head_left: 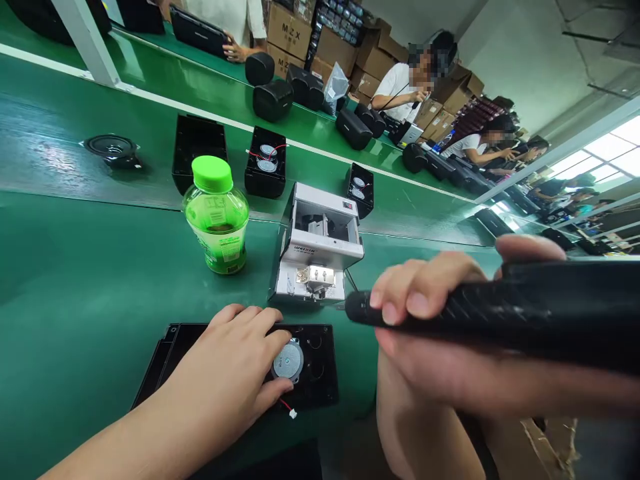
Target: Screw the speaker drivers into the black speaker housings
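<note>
My right hand (430,320) is wrapped round a black electric screwdriver (500,307), held in the air with its tip pointing left. Below and to the left lies a black plastic speaker panel (320,383) on the green bench. My left hand (250,360) rests over it, with thumb and forefinger gripping the left edge of a small round speaker driver (289,361) seated in the panel. A red wire with a white connector (293,413) comes out by the thumb. The hand hides the panel's middle. A grey-white screw feeder (320,247) stands just behind the panel.
Left of the feeder stands a green-capped drink bottle (217,220). Behind are black speaker boxes (265,163), another box (360,190), and a loose speaker (111,148). Across the bench, people (405,90) work among black speakers (273,100) and cartons (290,30).
</note>
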### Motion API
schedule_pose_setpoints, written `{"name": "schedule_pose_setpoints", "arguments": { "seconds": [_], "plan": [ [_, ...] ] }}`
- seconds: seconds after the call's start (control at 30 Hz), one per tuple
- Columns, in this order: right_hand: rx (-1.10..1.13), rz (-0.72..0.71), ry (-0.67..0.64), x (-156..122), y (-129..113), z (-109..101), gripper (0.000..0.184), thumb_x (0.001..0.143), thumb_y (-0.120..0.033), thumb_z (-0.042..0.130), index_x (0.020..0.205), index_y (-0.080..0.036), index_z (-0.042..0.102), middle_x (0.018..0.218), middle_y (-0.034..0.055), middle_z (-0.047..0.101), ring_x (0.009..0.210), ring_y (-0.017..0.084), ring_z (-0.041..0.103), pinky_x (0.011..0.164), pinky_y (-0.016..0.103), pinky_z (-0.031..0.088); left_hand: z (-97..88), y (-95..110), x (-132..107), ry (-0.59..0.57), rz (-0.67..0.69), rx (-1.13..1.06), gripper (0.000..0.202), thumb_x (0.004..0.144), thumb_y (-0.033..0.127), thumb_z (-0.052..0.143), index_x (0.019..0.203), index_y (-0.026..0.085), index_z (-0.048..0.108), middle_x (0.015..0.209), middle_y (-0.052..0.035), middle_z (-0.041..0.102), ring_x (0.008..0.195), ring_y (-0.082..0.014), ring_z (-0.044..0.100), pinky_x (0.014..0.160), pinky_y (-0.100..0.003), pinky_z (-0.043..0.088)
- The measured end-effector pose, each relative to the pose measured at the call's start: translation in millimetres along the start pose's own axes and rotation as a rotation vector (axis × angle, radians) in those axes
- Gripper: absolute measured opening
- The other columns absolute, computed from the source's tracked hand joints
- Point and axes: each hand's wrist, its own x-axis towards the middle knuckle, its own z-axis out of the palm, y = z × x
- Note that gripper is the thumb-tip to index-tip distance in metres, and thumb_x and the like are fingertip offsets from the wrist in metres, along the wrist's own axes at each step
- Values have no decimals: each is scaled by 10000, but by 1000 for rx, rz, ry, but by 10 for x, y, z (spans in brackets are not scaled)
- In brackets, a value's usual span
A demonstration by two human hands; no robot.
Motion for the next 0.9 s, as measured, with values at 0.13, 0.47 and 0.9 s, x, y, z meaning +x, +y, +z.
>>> {"name": "schedule_pose_setpoints", "arguments": {
  "seconds": [0.13, 0.47, 0.9],
  "plan": [
    [-23, -37, -24, 257, 216, 216, 758, 933, -1087, 839, 987, -331, 832, 606, -60, 719, 445, 181, 625, 448, 335, 517, -14, 13, 4, -38, -4, 15, 391, 972, 276, 1064, 1351, 288, 968, 1525, -136, 888, 1395, -447, 856, 1261, -684, 637],
    [51, 78, -48, 259, 417, 196, 832, 837, -1088, 912, 1210, -344, 929, 609, -73, 737, 421, 181, 593, 417, 326, 488, -50, 37, 15, -47, -1, -28, 450, 931, 273, 1116, 1351, 285, 955, 1550, -136, 875, 1420, -441, 851, 1266, -681, 647],
    [-21, 253, -258, -735, -197, -330, 216, 1298, -538, 688, 1334, -541, 901, 617, -84, 659, 403, 203, 602, 530, 405, 645, 57, -70, 6, 31, 88, 35, 466, 882, 205, 1065, 1318, 330, 960, 1483, -109, 894, 1351, -447, 855, 1194, -697, 643]
  ]
}}
